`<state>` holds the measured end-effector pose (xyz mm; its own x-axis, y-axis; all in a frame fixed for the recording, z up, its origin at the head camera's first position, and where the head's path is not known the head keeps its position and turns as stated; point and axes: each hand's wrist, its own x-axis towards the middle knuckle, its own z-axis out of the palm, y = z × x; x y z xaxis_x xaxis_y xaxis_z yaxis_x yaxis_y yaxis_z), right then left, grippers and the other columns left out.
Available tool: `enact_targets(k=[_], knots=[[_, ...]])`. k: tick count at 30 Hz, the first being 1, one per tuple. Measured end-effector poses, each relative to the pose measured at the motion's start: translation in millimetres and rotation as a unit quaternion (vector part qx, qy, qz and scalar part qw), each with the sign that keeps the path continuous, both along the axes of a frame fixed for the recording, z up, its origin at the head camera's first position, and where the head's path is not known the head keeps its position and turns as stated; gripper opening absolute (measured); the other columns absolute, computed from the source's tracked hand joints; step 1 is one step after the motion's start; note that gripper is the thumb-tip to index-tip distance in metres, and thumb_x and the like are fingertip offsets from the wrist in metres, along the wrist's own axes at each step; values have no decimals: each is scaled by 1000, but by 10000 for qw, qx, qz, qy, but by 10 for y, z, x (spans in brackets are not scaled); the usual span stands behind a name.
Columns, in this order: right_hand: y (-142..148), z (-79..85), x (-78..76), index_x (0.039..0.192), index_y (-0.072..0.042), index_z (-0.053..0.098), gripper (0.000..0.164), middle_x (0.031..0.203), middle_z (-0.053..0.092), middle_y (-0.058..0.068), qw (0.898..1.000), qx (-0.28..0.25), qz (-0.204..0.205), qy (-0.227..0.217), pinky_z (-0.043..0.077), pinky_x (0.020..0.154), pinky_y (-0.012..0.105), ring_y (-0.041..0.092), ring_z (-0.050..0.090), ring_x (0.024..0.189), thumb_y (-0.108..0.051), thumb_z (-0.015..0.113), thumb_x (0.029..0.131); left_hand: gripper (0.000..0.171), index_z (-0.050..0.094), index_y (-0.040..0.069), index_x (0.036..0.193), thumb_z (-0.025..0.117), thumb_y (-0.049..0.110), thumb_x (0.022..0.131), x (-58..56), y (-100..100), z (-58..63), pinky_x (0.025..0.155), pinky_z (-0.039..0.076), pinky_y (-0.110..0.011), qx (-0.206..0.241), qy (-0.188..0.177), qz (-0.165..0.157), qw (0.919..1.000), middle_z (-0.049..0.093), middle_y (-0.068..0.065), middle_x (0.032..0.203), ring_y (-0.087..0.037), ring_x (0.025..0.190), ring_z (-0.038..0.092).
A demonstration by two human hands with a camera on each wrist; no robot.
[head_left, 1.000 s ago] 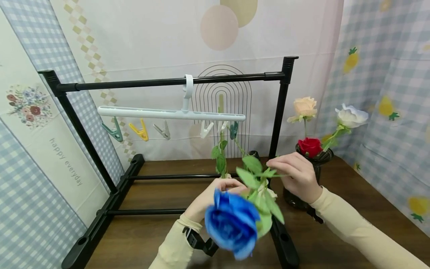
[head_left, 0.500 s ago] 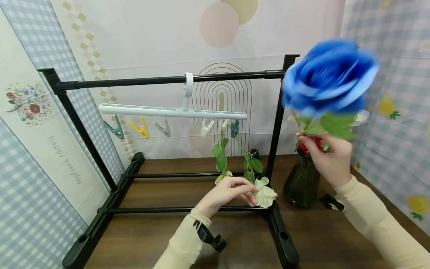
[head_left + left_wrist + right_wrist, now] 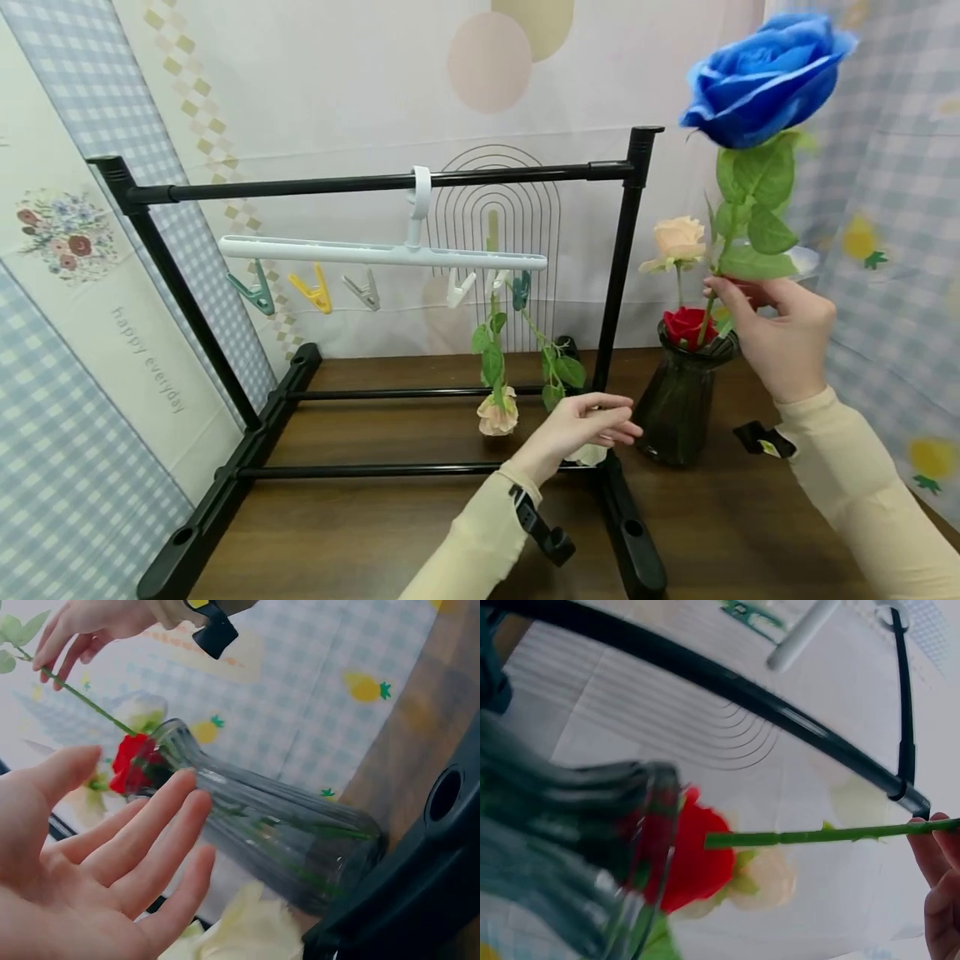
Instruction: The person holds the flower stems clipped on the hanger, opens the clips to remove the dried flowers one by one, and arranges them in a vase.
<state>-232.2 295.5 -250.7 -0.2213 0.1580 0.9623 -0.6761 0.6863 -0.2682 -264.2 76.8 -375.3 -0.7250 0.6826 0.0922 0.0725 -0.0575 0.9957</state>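
Note:
A blue rose [image 3: 765,79] stands upright in my right hand [image 3: 783,333], whose thumb and fingers pinch its green stem [image 3: 802,836]. The stem's lower end is close to the mouth of a dark glass vase [image 3: 678,408], in front of a red rose [image 3: 686,327]. A peach rose [image 3: 678,242] also rises from the vase; a white rose there is mostly hidden by my right hand. My left hand [image 3: 577,429] holds nothing, its fingers loosely extended toward the vase. Just behind it a cream rose [image 3: 251,930] hangs head down, partly covered.
A black rack [image 3: 382,182] carries a pale hanger [image 3: 382,252] with several coloured clips [image 3: 311,289]. Another peach rose [image 3: 497,412] hangs head down from it. The rack's right foot [image 3: 633,529] lies between my left hand and the vase side of the wooden table [image 3: 360,533].
The blue rose has swung from low in front of the rack up to the right, turned upright, and is now over the vase. My left hand has moved right.

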Motion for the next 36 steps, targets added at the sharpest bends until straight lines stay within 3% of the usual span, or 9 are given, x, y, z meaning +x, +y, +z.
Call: enact_targets(k=[9,18,25,31,33,36], knots=[[142,-161,-59,88,5,75,10,85,58,-41,9989,2,-452,-126,37,65,2,-25,52,70,0,76,79,46,53,28,137,63,39,94,-48,330,-37,99,50,-40,315,-418,778,9956,65,-1,128,-20,117,62],[220,-371,-136,90,7,74,13,81,56,-45,9966,-292,-572,-525,37,60,-2,-28,53,67,1,75,79,62,45,32,143,72,33,87,-96,627,-65,103,47,-41,-8,29,1542,9880,55,1,138,-18,128,52],[217,-520,-175,83,7,72,13,75,52,-44,9950,-333,-750,-570,36,62,-2,-30,49,66,-4,77,79,64,47,30,142,74,28,85,-111,841,-91,103,46,-39,-419,163,1781,9830,54,0,141,-20,132,49],[270,-619,-229,92,7,73,16,79,51,-46,9932,-271,-668,-909,37,62,-2,-29,49,66,-2,75,79,69,47,27,143,77,27,81,-112,984,-87,106,43,-40,-722,282,2053,9756,50,1,145,-23,136,45],[307,-652,-237,93,6,73,17,74,58,-39,9898,-207,-834,-1138,36,61,-2,-31,46,65,-3,76,79,69,48,27,142,78,27,80,-110,1028,-80,107,42,-41,-795,302,2145,9730,50,1,145,-22,136,45],[349,-704,-228,93,4,74,18,67,72,-7,9835,-81,-1066,-1457,34,58,-1,-32,42,63,-5,77,79,69,50,27,141,78,25,79,-111,1080,-84,108,41,-41,-887,379,2270,9691,50,1,145,-21,134,46]])
